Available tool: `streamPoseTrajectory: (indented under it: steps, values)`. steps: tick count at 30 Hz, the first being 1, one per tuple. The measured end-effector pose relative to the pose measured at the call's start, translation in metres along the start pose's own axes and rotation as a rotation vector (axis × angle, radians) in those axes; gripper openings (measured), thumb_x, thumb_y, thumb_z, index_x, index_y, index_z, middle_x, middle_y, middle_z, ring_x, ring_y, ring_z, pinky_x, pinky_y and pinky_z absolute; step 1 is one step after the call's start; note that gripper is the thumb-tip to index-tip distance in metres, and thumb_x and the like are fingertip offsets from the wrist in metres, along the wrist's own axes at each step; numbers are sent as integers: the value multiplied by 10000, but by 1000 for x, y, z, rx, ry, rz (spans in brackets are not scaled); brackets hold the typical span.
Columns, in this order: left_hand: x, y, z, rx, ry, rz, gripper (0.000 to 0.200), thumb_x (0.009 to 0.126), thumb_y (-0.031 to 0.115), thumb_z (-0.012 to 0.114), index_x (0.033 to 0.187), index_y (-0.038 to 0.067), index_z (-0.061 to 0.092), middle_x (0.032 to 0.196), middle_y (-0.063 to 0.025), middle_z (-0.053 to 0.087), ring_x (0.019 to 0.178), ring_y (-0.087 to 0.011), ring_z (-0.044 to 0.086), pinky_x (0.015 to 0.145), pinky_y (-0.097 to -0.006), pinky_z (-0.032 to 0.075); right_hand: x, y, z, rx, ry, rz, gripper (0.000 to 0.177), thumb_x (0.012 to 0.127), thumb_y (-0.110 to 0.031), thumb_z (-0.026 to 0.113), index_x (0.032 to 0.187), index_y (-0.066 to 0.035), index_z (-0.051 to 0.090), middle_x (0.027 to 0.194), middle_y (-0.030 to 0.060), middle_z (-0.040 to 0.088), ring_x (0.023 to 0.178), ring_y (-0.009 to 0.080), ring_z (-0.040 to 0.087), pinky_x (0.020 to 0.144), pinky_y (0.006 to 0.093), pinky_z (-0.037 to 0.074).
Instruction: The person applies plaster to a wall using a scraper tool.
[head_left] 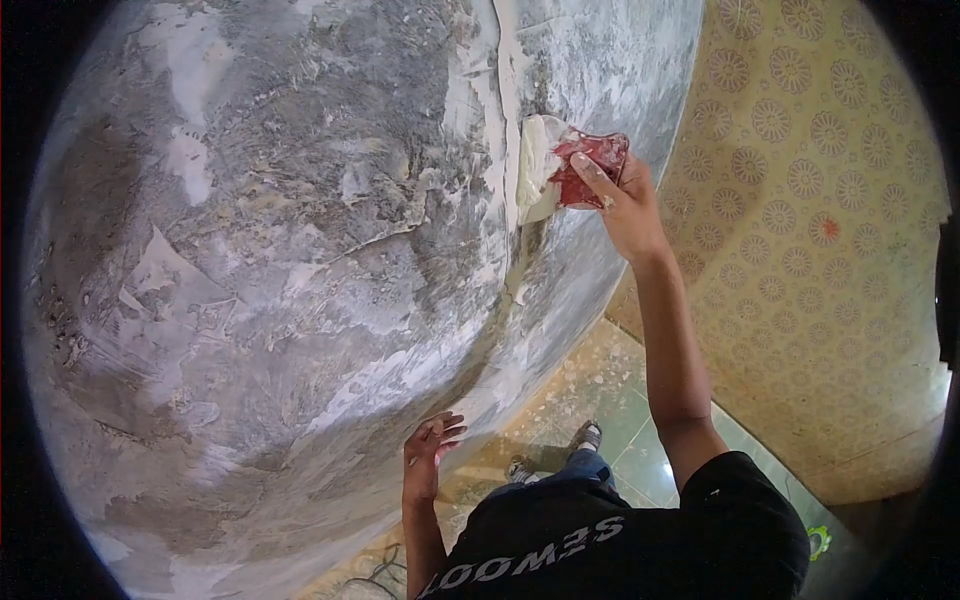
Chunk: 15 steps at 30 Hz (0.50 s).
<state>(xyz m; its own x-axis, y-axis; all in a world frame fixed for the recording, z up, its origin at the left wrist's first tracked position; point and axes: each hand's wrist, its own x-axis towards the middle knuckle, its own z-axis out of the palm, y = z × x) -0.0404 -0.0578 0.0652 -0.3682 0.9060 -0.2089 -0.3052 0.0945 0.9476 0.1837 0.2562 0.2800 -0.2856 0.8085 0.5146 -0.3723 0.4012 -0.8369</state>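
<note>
Wall (330,250), broad, curved and mottled grey and white like rough plaster, took up the left of the view, with a jagged, whitish smoothed patch (165,275) low on that side. Further right, the bare left hand (430,455) was held up near the lower part of the wall, its fingers loosely bent and nothing visible in its grasp; whether the fingertips touched the surface could not be told. Next came a long, raised, off-white seam (506,70) running down the wall. The flat scraper with a red handle and a wide, pale blade (590,190) lay beside that seam, its leading edge at or just short of it and loaded with a thick band of creamy paste (532,165). The right hand (635,220) gripped the handle, thumb flat on the upper face. Good work there seemed to call for a low blade angle, even pressure along the whole edge and long, steady strokes, so that the paste would feather out without ridges. Beyond the forearm were green tiled floor (640,445) and a yellowish panel printed with round flower motifs (800,265).
</note>
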Motion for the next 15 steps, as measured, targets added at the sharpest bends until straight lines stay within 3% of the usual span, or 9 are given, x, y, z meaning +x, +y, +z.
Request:
streamPoseTrajectory:
  steps: [4, 11, 15]
  values:
    - [1, -3, -4, 0, 9, 16, 497, 999, 385, 594, 1275, -29, 592, 1218, -202, 670, 1093, -304, 668, 883, -419, 529, -5, -3, 5, -12, -1, -36, 197, 979, -135, 653, 1098, 15, 696, 970, 50, 728, 845, 97, 670, 770, 294, 554]
    - [-2, -2, -8, -27, 9, 6, 456, 1007, 362, 599, 1241, -29, 628, 1206, -174, 685, 1078, -265, 674, 885, -377, 520, -3, -11, -14, -18, 70, -4, 225, 981, -155, 656, 1131, 11, 680, 995, 59, 730, 872, 110, 671, 801, 298, 548]
    - [-3, -5, -13, 17, 4, 25, 509, 992, 396, 596, 1281, -23, 603, 1228, -200, 669, 1094, -309, 670, 890, -421, 516, 1, -12, -8, -21, 100, -20, 234, 980, -162, 664, 1131, 16, 673, 1021, 59, 727, 896, 103, 664, 819, 286, 530]
